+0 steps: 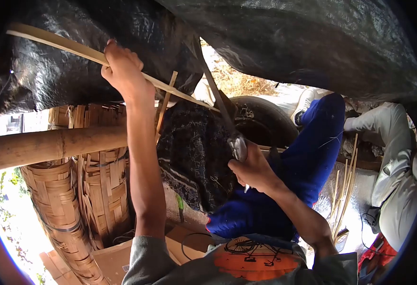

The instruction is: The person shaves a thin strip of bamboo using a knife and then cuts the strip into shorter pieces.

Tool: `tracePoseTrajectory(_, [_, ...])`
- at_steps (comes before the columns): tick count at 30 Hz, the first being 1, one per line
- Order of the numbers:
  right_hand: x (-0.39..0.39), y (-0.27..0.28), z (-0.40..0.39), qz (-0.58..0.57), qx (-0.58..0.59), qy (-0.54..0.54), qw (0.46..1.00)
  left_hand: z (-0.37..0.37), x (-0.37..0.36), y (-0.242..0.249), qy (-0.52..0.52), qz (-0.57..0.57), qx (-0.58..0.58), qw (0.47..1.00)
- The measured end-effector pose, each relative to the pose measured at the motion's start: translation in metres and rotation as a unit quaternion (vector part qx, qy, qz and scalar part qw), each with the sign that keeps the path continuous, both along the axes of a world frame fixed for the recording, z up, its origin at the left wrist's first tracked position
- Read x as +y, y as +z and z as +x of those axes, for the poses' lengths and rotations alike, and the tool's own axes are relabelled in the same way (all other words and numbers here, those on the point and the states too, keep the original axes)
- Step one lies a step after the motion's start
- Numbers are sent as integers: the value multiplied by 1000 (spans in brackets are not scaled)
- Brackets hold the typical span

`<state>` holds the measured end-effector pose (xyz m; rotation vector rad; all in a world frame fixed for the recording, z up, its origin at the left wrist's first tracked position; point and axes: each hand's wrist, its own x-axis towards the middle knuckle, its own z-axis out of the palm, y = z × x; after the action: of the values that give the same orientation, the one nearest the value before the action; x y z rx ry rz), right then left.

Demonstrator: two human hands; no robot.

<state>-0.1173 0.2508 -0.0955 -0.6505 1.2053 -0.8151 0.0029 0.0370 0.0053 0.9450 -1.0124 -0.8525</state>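
My left hand (123, 69), raised at the upper left, is closed around a long pale bamboo strip (56, 43). The strip slants down to the right, and its thin end reaches the dark blade near the middle of the view. In my right hand (256, 168) is the grey handle of a long-bladed knife (213, 85), its blade pointing up and slightly left. Its exact blade type is hard to make out. Below the strip, a dark patterned cloth (194, 152) hangs over my blue-trousered leg (313, 142).
Tall woven bamboo baskets (54, 199) stand at left beneath a thick bamboo pole (61, 148). A tire (260, 118) lies ahead. Black plastic sheeting (313, 42) hangs overhead. Thin bamboo sticks (344, 190) lean at right, beside another person's pale-trousered leg (393, 156).
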Motion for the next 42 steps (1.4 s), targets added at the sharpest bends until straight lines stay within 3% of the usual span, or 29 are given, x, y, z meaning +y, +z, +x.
tracePoseTrajectory(2, [1, 10, -9, -12, 10, -2, 1000, 4, -4, 0, 2, 3, -5, 1000])
tracePoseTrajectory(4, [5, 15, -16, -23, 17, -6, 1000, 8, -12, 2, -122, 2, 16, 992])
tracePoseTrajectory(5, [7, 16, -18, -29, 22, 0, 999, 12, -17, 0, -151, -24, -51, 987])
tracePoseTrajectory(8, [13, 11, -17, -41, 23, -6, 999, 27, -28, -2, -215, -57, -90, 971])
tracePoseTrajectory(10, [12, 10, -15, -50, 19, -17, 998, 24, -31, -5, -219, -63, -56, 972])
tracePoseTrajectory(12, [6, 19, -17, -95, 40, 3, 995, 19, -32, -9, -116, -84, -56, 988])
tracePoseTrajectory(16, [2, 27, -5, -164, 8, -26, 986, 11, -22, -10, -87, -86, -69, 990])
tracePoseTrajectory(18, [11, 6, 18, -75, -106, -67, 989, 7, -16, -9, -63, -98, -54, 992])
tracePoseTrajectory(19, [6, -5, 19, -6, -156, 14, 988, 2, -15, -9, -48, -96, -44, 993])
tracePoseTrajectory(22, [2, -24, 28, -5, -82, 51, 995, -3, -14, -8, -31, -95, -89, 991])
tracePoseTrajectory(24, [-1, -10, 11, 16, -126, 26, 992, 5, -17, -7, -31, -99, -71, 992])
tracePoseTrajectory(26, [-13, 16, -10, -52, -1, 17, 998, 21, -11, -10, -26, -94, -61, 993])
tracePoseTrajectory(27, [-13, 16, -9, -58, 1, 18, 998, 25, -13, -11, -13, -94, -50, 994])
tracePoseTrajectory(29, [-1, 17, 0, -263, 71, -143, 952, 30, -13, -12, 4, -91, -45, 995])
tracePoseTrajectory(30, [2, 15, 5, -263, 68, -143, 952, 28, -13, -12, 13, -92, -45, 995])
tracePoseTrajectory(32, [6, 5, 19, -152, -63, -65, 984, 18, -11, -12, 20, -97, -46, 994])
tracePoseTrajectory(33, [9, -14, 25, -31, -147, 13, 989, 10, -10, -12, 17, -91, -65, 994])
tracePoseTrajectory(34, [5, -25, 30, 9, -157, 38, 987, 2, -9, -11, 13, -85, -83, 993])
tracePoseTrajectory(37, [-4, -16, 16, -36, -111, 1, 993, 8, -22, -5, 4, -91, -61, 994])
tracePoseTrajectory(40, [-20, 15, -20, -15, -50, 52, 997, 16, -14, -12, -1, -76, -57, 996])
tracePoseTrajectory(42, [-3, 16, -10, -166, 43, -59, 983, 12, -12, -10, -13, -80, -55, 995])
